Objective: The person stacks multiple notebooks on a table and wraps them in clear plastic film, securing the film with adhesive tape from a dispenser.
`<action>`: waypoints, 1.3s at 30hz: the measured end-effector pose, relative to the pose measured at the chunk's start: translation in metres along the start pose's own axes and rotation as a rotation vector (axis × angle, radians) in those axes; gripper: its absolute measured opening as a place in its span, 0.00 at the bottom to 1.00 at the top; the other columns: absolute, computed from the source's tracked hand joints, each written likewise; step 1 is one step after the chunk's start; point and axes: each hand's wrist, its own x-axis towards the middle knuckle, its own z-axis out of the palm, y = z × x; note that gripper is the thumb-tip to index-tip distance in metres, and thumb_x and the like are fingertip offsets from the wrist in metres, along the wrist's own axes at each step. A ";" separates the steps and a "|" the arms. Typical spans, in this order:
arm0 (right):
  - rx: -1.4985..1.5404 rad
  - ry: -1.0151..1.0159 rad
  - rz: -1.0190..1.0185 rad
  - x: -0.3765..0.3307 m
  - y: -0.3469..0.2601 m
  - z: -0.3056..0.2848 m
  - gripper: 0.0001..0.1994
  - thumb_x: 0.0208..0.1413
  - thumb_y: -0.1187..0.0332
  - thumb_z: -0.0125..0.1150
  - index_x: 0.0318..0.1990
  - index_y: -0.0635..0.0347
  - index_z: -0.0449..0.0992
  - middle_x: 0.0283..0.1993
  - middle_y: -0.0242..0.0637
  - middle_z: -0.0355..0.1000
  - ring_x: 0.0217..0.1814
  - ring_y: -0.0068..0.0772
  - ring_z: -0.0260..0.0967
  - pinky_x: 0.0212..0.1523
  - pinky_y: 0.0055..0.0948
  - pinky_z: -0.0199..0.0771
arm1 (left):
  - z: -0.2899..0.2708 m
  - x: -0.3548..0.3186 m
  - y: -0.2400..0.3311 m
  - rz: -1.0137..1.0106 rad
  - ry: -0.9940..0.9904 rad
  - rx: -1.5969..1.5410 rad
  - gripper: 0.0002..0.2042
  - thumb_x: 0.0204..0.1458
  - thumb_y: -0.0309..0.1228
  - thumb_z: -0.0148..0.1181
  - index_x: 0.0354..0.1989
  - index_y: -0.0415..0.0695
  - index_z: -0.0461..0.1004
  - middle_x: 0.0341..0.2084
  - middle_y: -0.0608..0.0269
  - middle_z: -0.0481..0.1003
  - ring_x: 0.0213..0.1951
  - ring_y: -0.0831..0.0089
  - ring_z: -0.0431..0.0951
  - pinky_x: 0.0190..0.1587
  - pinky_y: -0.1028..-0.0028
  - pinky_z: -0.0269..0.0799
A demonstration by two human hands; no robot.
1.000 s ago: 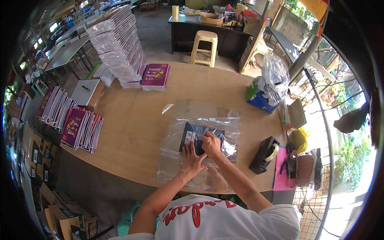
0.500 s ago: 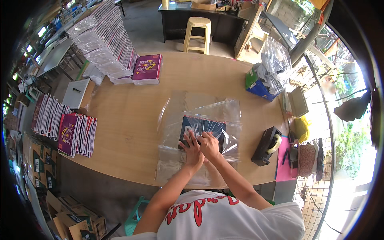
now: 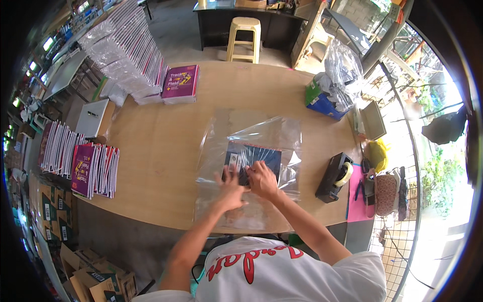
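Observation:
A dark blue book lies flat near the middle of the table, with a sheet of clear plastic film spread over and around it. Creases in the film run toward my right hand, whose fingers are curled closed at the book's lower right part, on a fold of the film. Just to its left, my left hand hovers or rests at the book's lower left corner. Its fingers are spread and slightly blurred, and whether it touches the film I cannot tell. Both hands hide the book's near edge.
A black tape dispenser stands at right, beside a pink sheet with a pouch. Farther back is a blue-green box stuffed with plastic. Purple books, a tall wrapped stack and spiral-bound books stand at left.
My left hand has drawn back toward me and to the left, its fingers spreading off the book. My right hand stays at almost the same place on the film.

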 end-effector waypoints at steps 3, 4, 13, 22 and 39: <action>-0.243 -0.124 -0.022 -0.025 -0.012 0.008 0.40 0.51 0.64 0.58 0.70 0.70 0.50 0.64 0.48 0.56 0.70 0.49 0.53 0.69 0.63 0.50 | -0.030 -0.009 -0.020 -0.063 0.669 -0.049 0.34 0.40 0.32 0.72 0.61 0.51 0.69 0.67 0.54 0.60 0.69 0.43 0.53 0.60 0.21 0.37; -0.248 -0.125 0.001 -0.029 -0.007 0.013 0.40 0.51 0.64 0.58 0.70 0.70 0.50 0.64 0.48 0.56 0.70 0.49 0.53 0.69 0.63 0.50 | -0.068 0.010 -0.010 -0.118 0.830 -0.206 0.26 0.42 0.30 0.70 0.54 0.51 0.76 0.63 0.60 0.67 0.68 0.51 0.59 0.61 0.22 0.38; -0.242 -0.028 0.041 -0.037 0.001 0.031 0.42 0.49 0.66 0.62 0.72 0.64 0.52 0.68 0.48 0.57 0.72 0.48 0.53 0.72 0.59 0.47 | -0.011 -0.014 -0.120 -0.317 1.072 -0.154 0.20 0.51 0.25 0.61 0.54 0.50 0.75 0.48 0.60 0.78 0.56 0.62 0.72 0.62 0.52 0.60; -0.010 -0.068 0.053 -0.038 -0.001 0.002 0.36 0.47 0.70 0.62 0.67 0.66 0.59 0.67 0.48 0.58 0.69 0.46 0.58 0.70 0.52 0.55 | 0.023 -0.008 0.005 0.035 0.465 -0.096 0.31 0.61 0.42 0.53 0.72 0.55 0.52 0.55 0.56 0.72 0.61 0.62 0.69 0.69 0.43 0.45; 1.064 0.800 1.372 -0.216 0.167 -0.126 0.12 0.51 0.63 0.72 0.33 0.65 0.82 0.27 0.32 0.73 0.29 0.26 0.66 0.31 0.29 0.64 | 0.017 -0.003 0.034 -0.041 0.280 0.081 0.34 0.55 0.48 0.61 0.70 0.77 0.54 0.62 0.56 0.58 0.68 0.62 0.58 0.66 0.28 0.36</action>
